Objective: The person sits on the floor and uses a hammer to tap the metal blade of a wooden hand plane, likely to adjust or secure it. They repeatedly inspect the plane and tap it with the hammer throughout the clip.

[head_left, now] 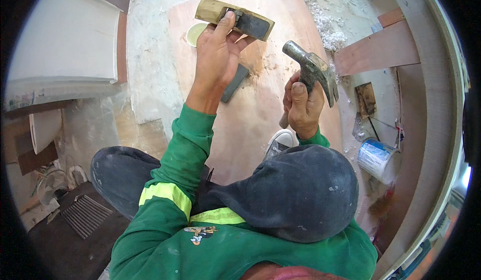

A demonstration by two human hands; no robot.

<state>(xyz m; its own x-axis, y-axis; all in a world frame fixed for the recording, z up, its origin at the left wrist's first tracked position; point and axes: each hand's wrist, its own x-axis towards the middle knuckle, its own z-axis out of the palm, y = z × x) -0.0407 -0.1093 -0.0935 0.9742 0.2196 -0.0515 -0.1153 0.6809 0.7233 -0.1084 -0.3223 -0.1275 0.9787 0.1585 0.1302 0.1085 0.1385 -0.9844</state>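
Observation:
My left hand (219, 54) grips a wooden hand plane (208, 10), its thumb pressed on the dark metal part set in the pale wood body. In my right hand (304, 107) is a claw hammer (315, 65), held close below its worn steel head. The hammer face points up and to the left, toward the plane, with a gap between the two tools. Beneath my left wrist a dark grey flat slab (235, 83) lies on the plywood sheet (225, 147). A small bowl (192, 35) of yellowish liquid sits partly behind my left hand.
Wood shavings (330, 27) are scattered at the far right. A blue and white bucket (378, 159) lies by the right-hand boards, near a rusty square piece (366, 99). A white panel (65, 34) stands at the left. My bent knee (305, 195) rises close below the hammer.

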